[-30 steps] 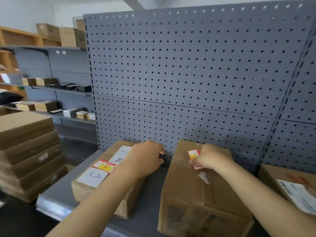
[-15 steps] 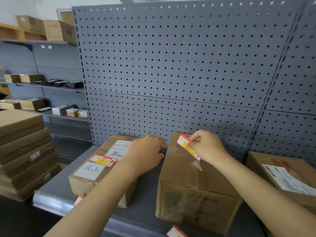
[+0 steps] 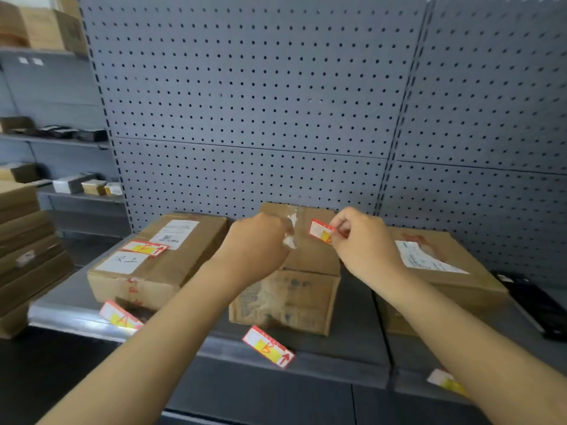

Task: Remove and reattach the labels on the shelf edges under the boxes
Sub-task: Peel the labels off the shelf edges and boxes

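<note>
The right hand (image 3: 363,240) pinches a small red-and-yellow paper label (image 3: 320,230) above the middle brown cardboard box (image 3: 302,271), while the left hand (image 3: 256,246) seems closed on crumpled clear tape (image 3: 291,231).

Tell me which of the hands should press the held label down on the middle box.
Right. The right hand already pinches the red-and-yellow label above the middle box top. The left hand is curled by the clear tape, holding no label.

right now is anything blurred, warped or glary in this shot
Head view: wide-angle bend bows the grey pegboard panel; motion blur smears the red-and-yellow label on the shelf edge; a soft sheen lies along the grey metal shelf lip.
</note>
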Action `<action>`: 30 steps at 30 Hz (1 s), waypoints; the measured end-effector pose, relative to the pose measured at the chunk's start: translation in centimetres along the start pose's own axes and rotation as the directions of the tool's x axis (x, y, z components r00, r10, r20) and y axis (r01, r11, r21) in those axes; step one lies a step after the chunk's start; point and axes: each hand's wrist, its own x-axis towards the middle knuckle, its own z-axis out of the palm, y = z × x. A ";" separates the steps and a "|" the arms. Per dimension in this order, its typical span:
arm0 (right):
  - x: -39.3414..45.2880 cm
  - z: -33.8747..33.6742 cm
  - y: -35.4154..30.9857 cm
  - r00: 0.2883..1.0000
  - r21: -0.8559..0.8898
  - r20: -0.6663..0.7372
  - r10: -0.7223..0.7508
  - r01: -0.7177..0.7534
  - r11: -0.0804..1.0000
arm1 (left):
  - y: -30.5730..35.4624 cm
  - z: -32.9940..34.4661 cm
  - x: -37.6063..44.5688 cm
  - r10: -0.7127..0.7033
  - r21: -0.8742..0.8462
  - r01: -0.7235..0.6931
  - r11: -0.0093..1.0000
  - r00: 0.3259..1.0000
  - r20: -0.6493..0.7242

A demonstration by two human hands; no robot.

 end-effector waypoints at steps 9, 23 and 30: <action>-8.7 -12.3 13.3 0.977 -0.046 -0.003 0.212 -0.212 0.976 | 19.0 4.6 1.2 0.245 -0.024 -0.244 0.970 0.968 0.048; -18.8 -25.3 29.5 0.834 -0.240 -0.101 0.543 -0.550 0.800 | 43.2 11.7 4.2 0.637 -0.103 -0.629 0.770 0.754 0.161; -21.2 -29.0 34.8 0.747 -0.320 -0.141 0.650 -0.656 0.684 | 50.9 14.0 5.3 0.726 -0.146 -0.712 0.687 0.662 0.185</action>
